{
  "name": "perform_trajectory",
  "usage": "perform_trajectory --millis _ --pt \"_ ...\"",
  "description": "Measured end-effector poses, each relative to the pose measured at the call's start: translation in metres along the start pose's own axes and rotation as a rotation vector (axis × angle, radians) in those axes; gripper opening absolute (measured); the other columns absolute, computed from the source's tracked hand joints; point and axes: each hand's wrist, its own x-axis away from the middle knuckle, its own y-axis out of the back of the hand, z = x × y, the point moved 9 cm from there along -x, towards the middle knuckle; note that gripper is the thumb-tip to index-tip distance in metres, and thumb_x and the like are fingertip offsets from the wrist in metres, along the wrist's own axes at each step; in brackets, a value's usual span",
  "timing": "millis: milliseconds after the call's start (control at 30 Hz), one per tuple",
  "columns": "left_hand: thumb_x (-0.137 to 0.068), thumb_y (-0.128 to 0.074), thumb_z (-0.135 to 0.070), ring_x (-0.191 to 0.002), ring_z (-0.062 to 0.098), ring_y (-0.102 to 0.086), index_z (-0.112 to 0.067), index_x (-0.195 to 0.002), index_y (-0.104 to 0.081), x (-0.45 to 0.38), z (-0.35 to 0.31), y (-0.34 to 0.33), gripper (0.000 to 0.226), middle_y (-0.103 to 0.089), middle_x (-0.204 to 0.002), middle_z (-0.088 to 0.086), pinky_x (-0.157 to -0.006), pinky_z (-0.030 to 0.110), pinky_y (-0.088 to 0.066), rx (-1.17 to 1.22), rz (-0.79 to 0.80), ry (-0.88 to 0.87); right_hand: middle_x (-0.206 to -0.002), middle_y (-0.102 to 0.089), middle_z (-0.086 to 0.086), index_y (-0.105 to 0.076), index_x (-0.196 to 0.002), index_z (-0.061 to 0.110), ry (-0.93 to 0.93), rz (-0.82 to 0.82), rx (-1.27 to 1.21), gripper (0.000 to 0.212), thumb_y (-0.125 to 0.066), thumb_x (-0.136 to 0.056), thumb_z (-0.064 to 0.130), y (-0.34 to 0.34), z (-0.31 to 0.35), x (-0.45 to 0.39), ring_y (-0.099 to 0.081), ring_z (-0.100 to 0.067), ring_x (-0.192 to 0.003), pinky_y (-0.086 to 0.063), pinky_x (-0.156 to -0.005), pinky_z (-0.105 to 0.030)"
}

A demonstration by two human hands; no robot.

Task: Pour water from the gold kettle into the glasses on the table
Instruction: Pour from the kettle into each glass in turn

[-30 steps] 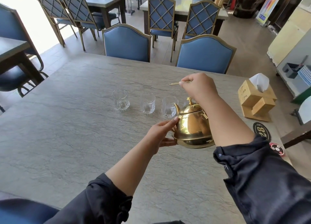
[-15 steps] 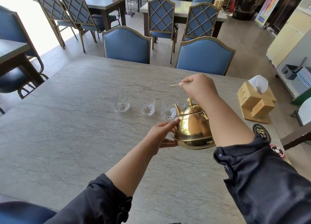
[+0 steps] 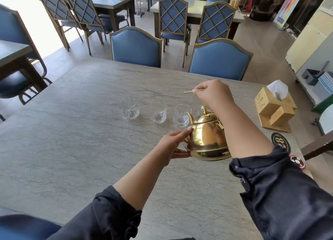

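Observation:
A gold kettle (image 3: 205, 140) hangs just above the grey stone table (image 3: 72, 140), its spout pointing left and away toward the glasses. My right hand (image 3: 214, 94) is shut on the kettle's thin gold handle above the lid. My left hand (image 3: 173, 143) rests its fingertips against the kettle's left side and base. Three clear cut glasses stand in a row: the left one (image 3: 129, 108), the middle one (image 3: 158, 111) and the right one (image 3: 181, 115), which sits right behind the spout. A further glass is mostly hidden behind the kettle lid.
A wooden tissue box (image 3: 274, 108) stands at the table's right edge, with round black coasters (image 3: 280, 143) in front of it. Two blue chairs (image 3: 136, 47) face me at the far side. More tables and chairs fill the room behind.
Hardly anything has moved. The kettle and both hands hold almost the same place; the view has shifted slightly.

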Motion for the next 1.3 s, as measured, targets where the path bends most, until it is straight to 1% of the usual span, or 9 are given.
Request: perform_trajectory --millis 200,333,533,600,767,933,1000,1133,1300 --pt "-0.077 -0.074 -0.056 -0.084 0.033 -0.074 -0.019 -0.122 -0.069 0.0 0.002 0.004 0.058 -0.059 -0.133 0.012 -0.079 0.039 -0.062 -0.048 -0.009 -0.005 -0.114 -0.07 -0.004 -0.072 -0.113 0.019 -0.011 -0.017 -0.037 0.028 -0.06 -0.093 0.035 0.001 -0.003 0.009 -0.061 -0.021 -0.099 -0.042 -0.072 -0.025" --pt "-0.079 -0.073 -0.055 -0.084 0.03 -0.073 -0.02 -0.124 -0.068 0.002 0.001 0.007 0.057 -0.058 -0.136 0.01 -0.077 0.035 -0.063 -0.071 -0.015 -0.011 -0.107 -0.072 -0.003 -0.072 -0.114 0.019 -0.013 -0.068 -0.079 0.029 -0.061 -0.093 0.035 0.001 -0.009 0.017 -0.054 -0.011 -0.072 -0.04 -0.062 -0.022" --pt "-0.083 -0.071 -0.05 -0.087 0.023 -0.068 -0.026 -0.127 -0.066 0.005 -0.004 0.012 0.05 -0.059 -0.107 -0.01 -0.079 0.031 -0.061 -0.057 -0.041 -0.034 -0.106 -0.072 -0.002 -0.07 -0.116 0.02 -0.021 -0.163 -0.141 0.029 -0.062 -0.092 0.034 0.002 -0.016 0.03 -0.049 -0.005 -0.061 -0.038 -0.052 -0.016" --pt "-0.084 -0.071 -0.048 -0.09 0.019 -0.068 -0.027 -0.128 -0.066 0.006 -0.006 0.014 0.05 -0.06 -0.11 -0.009 -0.079 0.029 -0.06 -0.059 -0.041 -0.054 -0.107 -0.072 -0.001 -0.07 -0.117 0.02 -0.014 -0.19 -0.173 0.029 -0.062 -0.092 0.032 0.003 -0.015 0.036 -0.05 -0.002 -0.061 -0.04 -0.053 -0.015" --pt "-0.082 -0.074 -0.048 -0.092 0.019 -0.07 -0.026 -0.131 -0.064 0.011 -0.016 0.027 0.055 -0.061 -0.13 0.0 -0.078 0.03 -0.06 -0.05 -0.075 -0.101 -0.109 -0.071 0.002 -0.069 -0.119 0.02 0.019 -0.209 -0.244 0.03 -0.061 -0.093 0.032 0.01 -0.002 0.041 -0.057 -0.004 -0.07 -0.037 -0.053 -0.011" --pt "-0.08 -0.075 -0.048 -0.094 0.025 -0.07 -0.028 -0.129 -0.066 0.018 -0.031 0.039 0.053 -0.063 -0.128 -0.001 -0.085 0.035 -0.06 -0.015 -0.106 -0.137 -0.115 -0.07 0.001 -0.07 -0.117 0.02 0.092 -0.215 -0.284 0.03 -0.062 -0.092 0.034 0.017 0.023 0.032 -0.061 -0.011 -0.102 -0.044 -0.069 -0.018" --pt "-0.079 -0.075 -0.049 -0.096 0.029 -0.07 -0.029 -0.127 -0.067 0.022 -0.036 0.046 0.053 -0.064 -0.125 -0.002 -0.085 0.036 -0.061 -0.004 -0.124 -0.144 -0.113 -0.07 0.001 -0.07 -0.116 0.02 0.12 -0.203 -0.283 0.03 -0.062 -0.092 0.036 0.016 0.034 0.027 -0.062 -0.014 -0.105 -0.047 -0.072 -0.022" --pt "-0.082 -0.073 -0.047 -0.09 0.026 -0.069 -0.03 -0.122 -0.069 0.025 -0.039 0.058 0.044 -0.064 -0.114 -0.008 -0.089 0.039 -0.06 0.009 -0.153 -0.148 -0.113 -0.07 -0.001 -0.07 -0.117 0.019 0.157 -0.161 -0.265 0.031 -0.062 -0.092 0.035 0.006 0.052 0.018 -0.058 -0.009 -0.089 -0.043 -0.06 -0.015" --pt "-0.083 -0.072 -0.049 -0.086 0.028 -0.069 -0.028 -0.124 -0.069 0.026 -0.031 0.067 0.046 -0.058 -0.133 0.002 -0.088 0.04 -0.06 0.038 -0.187 -0.115 -0.103 -0.07 -0.001 -0.07 -0.116 0.018 0.135 -0.065 -0.221 0.029 -0.063 -0.092 0.034 -0.017 0.062 0.005 -0.054 -0.005 -0.065 -0.04 -0.053 -0.019"
